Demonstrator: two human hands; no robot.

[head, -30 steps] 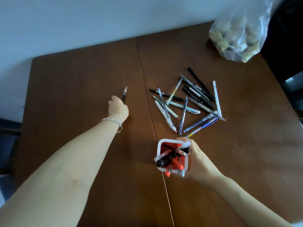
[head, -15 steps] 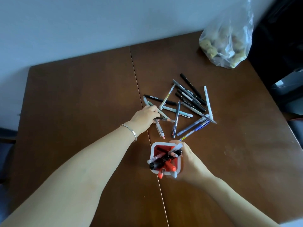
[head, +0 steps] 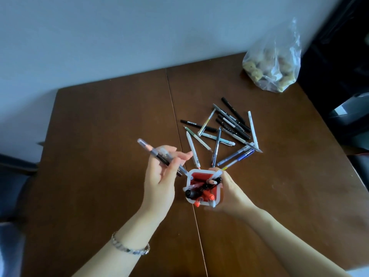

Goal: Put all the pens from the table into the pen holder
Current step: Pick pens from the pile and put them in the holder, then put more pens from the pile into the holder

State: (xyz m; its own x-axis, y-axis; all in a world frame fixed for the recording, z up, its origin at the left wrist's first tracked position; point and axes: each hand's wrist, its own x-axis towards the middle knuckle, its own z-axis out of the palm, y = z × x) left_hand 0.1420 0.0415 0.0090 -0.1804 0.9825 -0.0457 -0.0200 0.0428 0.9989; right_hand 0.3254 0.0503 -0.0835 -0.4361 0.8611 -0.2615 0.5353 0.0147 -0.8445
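A square pen holder (head: 217,197), white outside and red inside, stands near the table's middle with several pens and markers in it. My right hand (head: 231,188) grips its right side. My left hand (head: 159,180) is raised just left of the holder and holds two pens (head: 157,153), a clear one and a dark one, their lower tips close to the holder's left rim. A pile of several pens (head: 221,134) lies on the table beyond the holder.
The brown table (head: 111,136) has a seam running down its middle. A clear plastic bag (head: 273,64) with lumpy contents sits at the far right corner. A pale wall is behind. Dark furniture stands to the right.
My left hand picked a second pen from the pile's left edge and drew back toward the holder, lifting both pens. My right hand kept its hold on the holder.
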